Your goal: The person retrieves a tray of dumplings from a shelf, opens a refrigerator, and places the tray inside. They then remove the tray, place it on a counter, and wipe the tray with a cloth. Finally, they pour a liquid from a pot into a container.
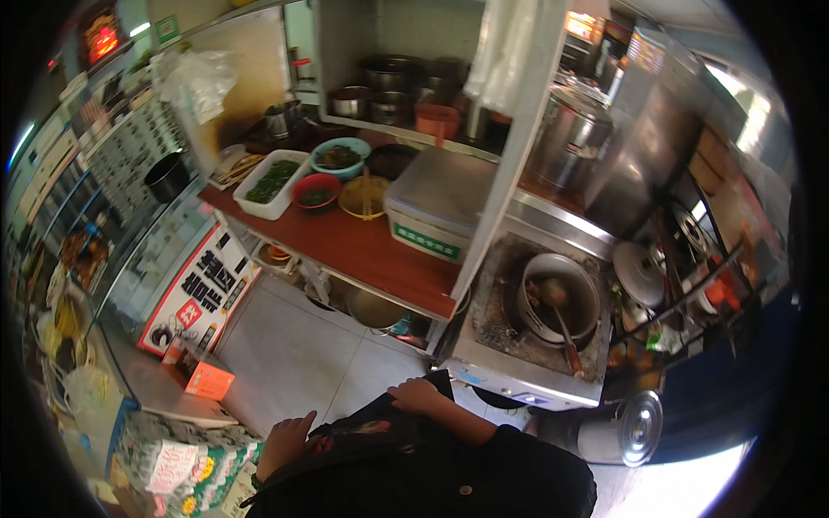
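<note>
My right hand lies curled against the upper edge of a black garment at my front; whether it grips the cloth is hard to tell. Lower left, my left hand is beside the same garment, its palm side hidden. Before me stands a brown-topped counter. On it are a white tub of chopped greens, a red bowl, a light-blue bowl, and a yellow bowl with chopsticks across it. A lidded metal box sits at the counter's right end.
Right of the counter, a pot with a ladle in it stands on a grimy stove. Behind is a tall steel stockpot. A glass-topped display case is at left, with an orange box and plastic-wrapped packages nearer me.
</note>
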Demonstrator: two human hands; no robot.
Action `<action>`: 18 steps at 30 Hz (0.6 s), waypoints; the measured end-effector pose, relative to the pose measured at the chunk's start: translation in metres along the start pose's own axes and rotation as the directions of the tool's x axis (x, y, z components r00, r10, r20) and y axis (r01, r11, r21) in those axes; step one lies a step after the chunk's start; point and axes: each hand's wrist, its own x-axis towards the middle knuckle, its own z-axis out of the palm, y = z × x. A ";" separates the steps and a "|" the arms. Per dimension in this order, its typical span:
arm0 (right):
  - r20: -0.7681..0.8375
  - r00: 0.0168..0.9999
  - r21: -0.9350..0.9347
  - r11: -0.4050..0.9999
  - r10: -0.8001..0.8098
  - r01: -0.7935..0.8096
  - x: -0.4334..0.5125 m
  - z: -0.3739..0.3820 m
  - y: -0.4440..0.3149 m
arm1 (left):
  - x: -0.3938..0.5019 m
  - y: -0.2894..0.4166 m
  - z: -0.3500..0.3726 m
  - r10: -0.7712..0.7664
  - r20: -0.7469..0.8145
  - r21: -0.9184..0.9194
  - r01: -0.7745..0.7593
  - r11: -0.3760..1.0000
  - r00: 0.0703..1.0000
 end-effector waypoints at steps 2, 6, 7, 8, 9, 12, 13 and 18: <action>0.009 0.999 -0.046 0.998 -0.040 0.040 0.006 -0.002 0.002 | -0.008 0.000 0.008 -0.028 -0.061 -0.026 0.027 0.999 0.998; 0.021 0.995 -0.081 0.992 -0.096 0.098 0.020 -0.006 -0.001 | -0.027 0.000 0.021 -0.124 -0.062 0.006 0.125 0.992 0.990; 0.042 0.991 -0.088 0.988 -0.124 0.127 0.027 -0.008 -0.003 | -0.033 0.001 0.024 -0.134 -0.084 -0.015 0.133 0.991 0.987; 0.059 0.985 -0.095 0.981 -0.164 0.169 0.032 -0.008 -0.004 | -0.038 0.003 0.027 -0.153 -0.108 -0.035 0.150 0.988 0.982; 0.064 0.979 -0.117 0.973 -0.194 0.201 0.038 -0.008 -0.006 | -0.043 0.005 0.030 -0.156 -0.142 -0.056 0.149 0.987 0.977; 0.065 0.959 -0.093 0.955 -0.276 0.281 0.049 -0.004 -0.010 | -0.059 0.013 0.038 -0.260 -0.183 -0.067 0.252 0.965 0.948; 0.089 0.953 -0.096 0.950 -0.290 0.298 0.054 -0.002 -0.012 | -0.064 0.015 0.041 -0.290 -0.184 -0.079 0.280 0.957 0.939; 0.276 0.904 -0.131 0.919 -0.326 0.372 0.072 0.006 -0.022 | -0.082 0.034 0.057 -0.445 -0.194 -0.147 0.423 0.894 0.874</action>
